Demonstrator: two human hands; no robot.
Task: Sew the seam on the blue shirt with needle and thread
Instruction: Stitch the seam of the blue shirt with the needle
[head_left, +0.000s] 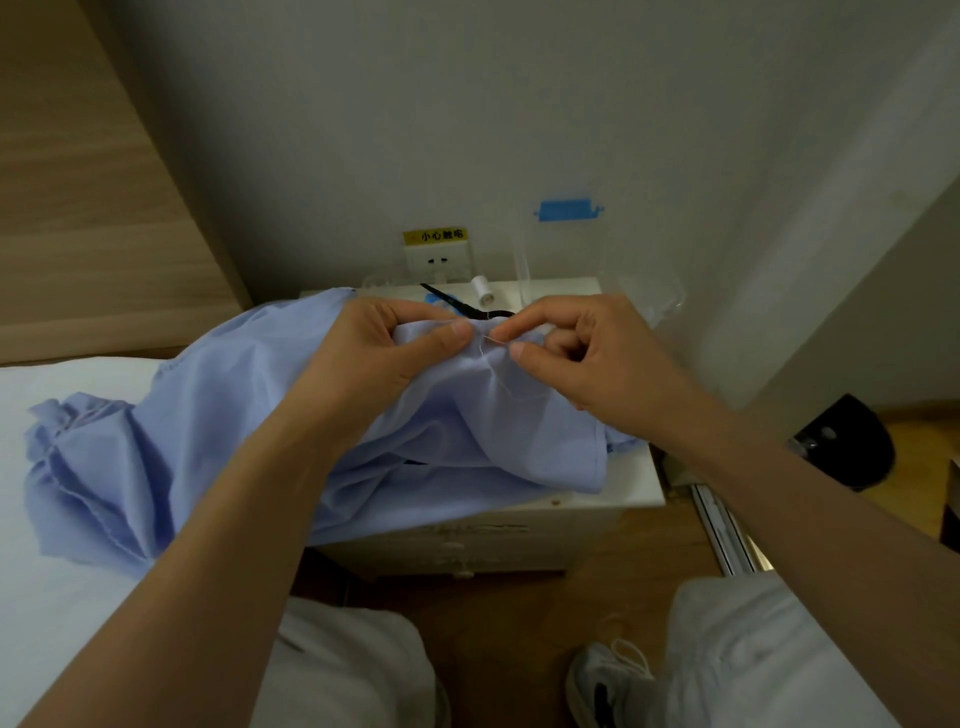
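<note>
Knees (353, 670) low, shirt (218, 415) held up over the table (631, 483).
Left hand (384, 353) pinches the shirt; right hand (587, 364) pinches the needle (496, 340).

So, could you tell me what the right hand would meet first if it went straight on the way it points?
Most likely the pinched fold of the blue shirt, then the left hand gripping it; the right hand, pinching the needle, points at them, though depth is hard to judge.

The shirt (208, 415) drapes from the bed (52, 571) at left across the tabletop (634, 480) at right. At the tabletop's far edge lie scissors (442, 298), a thread spool (483, 291) just right of them, a wall socket (439, 260) behind.
</note>
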